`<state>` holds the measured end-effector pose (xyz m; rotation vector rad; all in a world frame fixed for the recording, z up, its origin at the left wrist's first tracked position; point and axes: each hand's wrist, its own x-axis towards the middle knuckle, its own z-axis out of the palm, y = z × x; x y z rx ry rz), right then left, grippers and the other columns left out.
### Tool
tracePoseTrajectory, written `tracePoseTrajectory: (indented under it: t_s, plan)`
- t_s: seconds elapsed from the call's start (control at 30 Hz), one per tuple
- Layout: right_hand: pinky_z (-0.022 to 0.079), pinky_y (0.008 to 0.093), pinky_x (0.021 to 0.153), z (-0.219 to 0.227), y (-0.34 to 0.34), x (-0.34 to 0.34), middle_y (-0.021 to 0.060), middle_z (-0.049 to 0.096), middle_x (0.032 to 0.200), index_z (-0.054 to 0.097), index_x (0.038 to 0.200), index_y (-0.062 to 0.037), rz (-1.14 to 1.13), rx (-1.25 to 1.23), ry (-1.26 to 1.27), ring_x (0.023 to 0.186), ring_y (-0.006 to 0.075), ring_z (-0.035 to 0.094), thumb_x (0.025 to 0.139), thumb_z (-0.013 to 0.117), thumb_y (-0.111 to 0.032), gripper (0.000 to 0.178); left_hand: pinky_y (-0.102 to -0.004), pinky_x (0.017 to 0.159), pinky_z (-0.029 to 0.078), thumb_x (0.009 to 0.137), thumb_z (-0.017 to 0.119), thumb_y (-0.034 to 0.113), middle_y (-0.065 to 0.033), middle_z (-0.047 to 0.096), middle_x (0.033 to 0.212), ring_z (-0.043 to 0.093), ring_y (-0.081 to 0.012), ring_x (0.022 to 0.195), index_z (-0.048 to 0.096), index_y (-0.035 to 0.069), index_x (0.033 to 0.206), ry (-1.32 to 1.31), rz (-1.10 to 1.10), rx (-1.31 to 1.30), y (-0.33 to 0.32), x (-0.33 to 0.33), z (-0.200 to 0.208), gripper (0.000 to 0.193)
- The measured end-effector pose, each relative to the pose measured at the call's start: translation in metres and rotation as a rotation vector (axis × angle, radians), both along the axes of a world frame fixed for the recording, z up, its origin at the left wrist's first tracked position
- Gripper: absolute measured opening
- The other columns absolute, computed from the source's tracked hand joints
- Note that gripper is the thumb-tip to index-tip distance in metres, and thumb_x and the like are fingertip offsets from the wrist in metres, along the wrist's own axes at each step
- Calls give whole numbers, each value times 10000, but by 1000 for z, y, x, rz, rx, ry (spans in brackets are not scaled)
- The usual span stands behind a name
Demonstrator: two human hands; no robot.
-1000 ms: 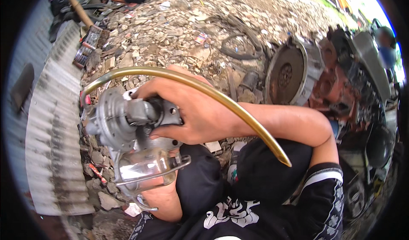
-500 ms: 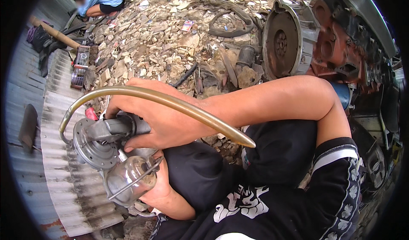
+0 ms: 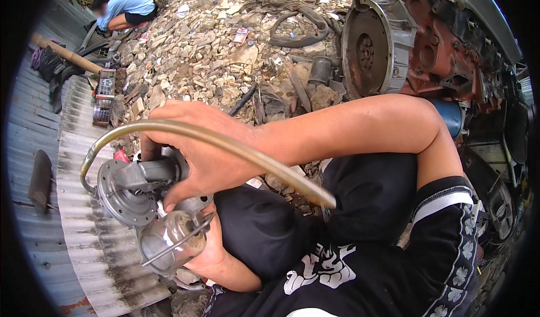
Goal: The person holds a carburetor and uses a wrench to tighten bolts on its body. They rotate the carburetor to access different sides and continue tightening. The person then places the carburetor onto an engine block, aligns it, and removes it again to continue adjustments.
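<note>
A grey metal fuel pump (image 3: pixel 126 190) with a round bolted flange is held in front of me at the left. Its clear glass bowl (image 3: pixel 171 241), crossed by a thin wire bail (image 3: pixel 180 241), hangs on the near side. From the flange's far-left edge a brownish hose (image 3: pixel 185 127) arches to the right across my right hand (image 3: pixel 199 148), its free end over my lap. That hand is closed over the pump's body, thumb toward me. Underneath, my left hand (image 3: pixel 211 255) supports the pump beside the bowl; its fingers are mostly hidden.
Corrugated sheeting (image 3: pixel 93 249) lies at the left, bearing a dark block (image 3: pixel 39 181). Stony ground (image 3: pixel 208 64) stretches ahead, with a black rubber loop (image 3: pixel 304 40). An engine block (image 3: pixel 433 52) with a round housing (image 3: pixel 365 50) stands right. Another person (image 3: pixel 129 7) crouches far left.
My right hand has shifted slightly to the left on the pump, its fingers and thumb re-placed. The pump has tilted a little and the hose has dipped slightly. The whole view has shifted slightly.
</note>
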<state>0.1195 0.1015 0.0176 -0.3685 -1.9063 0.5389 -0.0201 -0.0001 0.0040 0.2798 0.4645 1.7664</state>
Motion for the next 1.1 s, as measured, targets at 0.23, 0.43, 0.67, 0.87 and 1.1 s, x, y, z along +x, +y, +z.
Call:
tracePoseTrajectory:
  t_s: [0.23,0.43,0.67,0.87,1.1]
  plan:
    - [491,414,831,-2,2,1,103,631,984,633,999,-64,46,-55,-3,964,312,602,582,925,-325,572,-483,956,552,1043,443,424,-177,615,1334,642,-323,1141,521,28,1397,-7,-2,7,1,2,0,537]
    - [493,409,817,6,3,8,116,634,1021,627,1018,-58,56,-92,-48,977,309,608,610,919,-273,546,-486,967,546,1041,447,427,-177,611,1339,636,-324,1150,518,30,1402,-26,-1,8,2,5,0,541]
    - [495,431,898,1,1,5,138,621,1100,608,1108,-64,180,-78,8,1069,348,586,661,896,-228,557,-490,980,538,1040,453,430,-177,607,1345,629,-325,1161,514,32,1407,-122,-69,4,10,9,-6,545]
    - [508,390,858,24,-2,10,58,703,955,694,967,-64,106,-49,-68,950,284,646,626,942,-256,463,-493,991,531,1038,457,433,-177,603,1350,624,-325,1170,511,34,1411,-213,-154,28,17,11,-9,549]
    - [483,420,919,19,-4,11,131,631,1113,607,1101,-42,147,-25,-77,1067,338,602,660,863,-162,523,-496,1004,524,1037,462,436,-176,599,1356,617,-326,1181,507,35,1416,-260,-201,42,23,11,-10,554]
